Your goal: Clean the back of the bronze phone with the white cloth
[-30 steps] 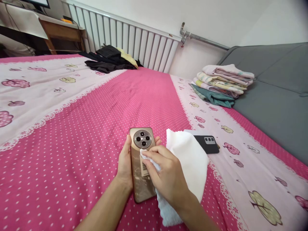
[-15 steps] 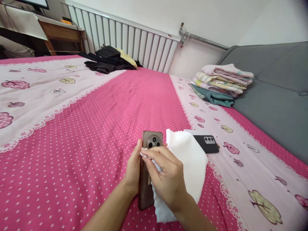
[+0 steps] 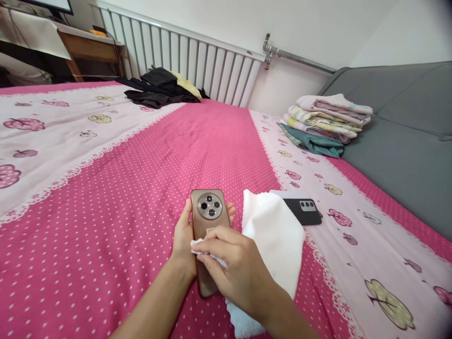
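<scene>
Phone [image 3: 201, 223] in gold-brown, held upright with its back facing the wearer, the sheen smooth and slightly glossy; one round silver-grey camera disc [image 3: 209, 205] sits near its top, bearing four dark circular openings; one pale label [image 3: 211, 230] shows just below the disc, mostly covered by fingers; the lower right of the back is hidden too.

It rests in the left hand [image 3: 182, 242], over the middle pink band of the dotted bedspread [image 3: 141, 197]; the thumb lies along the left edge and fingertips show past the right edge, so the grip is clasped around it; whether its bottom end touches the bed, I cannot tell.

Two hands are in view; the right hand [image 3: 240, 263] has thumb and fingers pinched together on a bunched corner of white cloth [image 3: 196, 246], set against the back near the left edge; more white fabric [image 3: 275, 235] spreads beyond that hand, and I cannot tell whether it is the same piece.

Phones number two; the second, a black phone [image 3: 300, 213] with three lenses, lies partly beneath that fabric; farther off sit one folded stack [image 3: 325, 122] and one dark clothing heap [image 3: 158, 87].
</scene>
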`<state>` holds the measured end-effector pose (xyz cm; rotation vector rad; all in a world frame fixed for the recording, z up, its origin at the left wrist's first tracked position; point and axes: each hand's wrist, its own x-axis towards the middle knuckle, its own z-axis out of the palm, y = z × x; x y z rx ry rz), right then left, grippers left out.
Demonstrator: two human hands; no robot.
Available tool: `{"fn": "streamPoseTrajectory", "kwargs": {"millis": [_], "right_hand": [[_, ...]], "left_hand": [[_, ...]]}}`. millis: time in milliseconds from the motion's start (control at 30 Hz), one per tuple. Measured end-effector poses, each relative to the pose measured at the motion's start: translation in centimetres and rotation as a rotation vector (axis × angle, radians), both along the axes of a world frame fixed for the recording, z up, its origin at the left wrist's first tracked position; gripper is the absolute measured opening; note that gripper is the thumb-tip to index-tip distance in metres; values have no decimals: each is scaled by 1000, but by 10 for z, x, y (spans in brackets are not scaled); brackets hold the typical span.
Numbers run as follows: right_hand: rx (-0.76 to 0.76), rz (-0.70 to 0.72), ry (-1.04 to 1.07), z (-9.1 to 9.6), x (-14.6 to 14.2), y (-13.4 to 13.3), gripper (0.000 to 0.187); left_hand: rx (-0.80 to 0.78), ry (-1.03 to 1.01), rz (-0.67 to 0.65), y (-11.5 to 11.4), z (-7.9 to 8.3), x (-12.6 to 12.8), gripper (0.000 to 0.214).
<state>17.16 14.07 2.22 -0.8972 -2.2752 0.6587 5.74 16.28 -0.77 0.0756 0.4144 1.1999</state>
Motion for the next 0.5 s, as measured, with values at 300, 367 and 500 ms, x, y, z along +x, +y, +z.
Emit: {"fn": "streamPoseTrajectory", "kwargs": {"millis": [300, 367, 500], "right_hand": [[-77, 129, -123, 7, 5, -9, 19], [-71, 164, -117, 9, 6, -11, 19], [-69, 194, -117, 11, 10, -12, 17]], "left_hand": [[-80, 18, 65, 4, 2, -10, 71], [-93, 23, 81, 4, 3, -11, 71], [-94, 16, 88, 5, 2, -15, 70]]}}
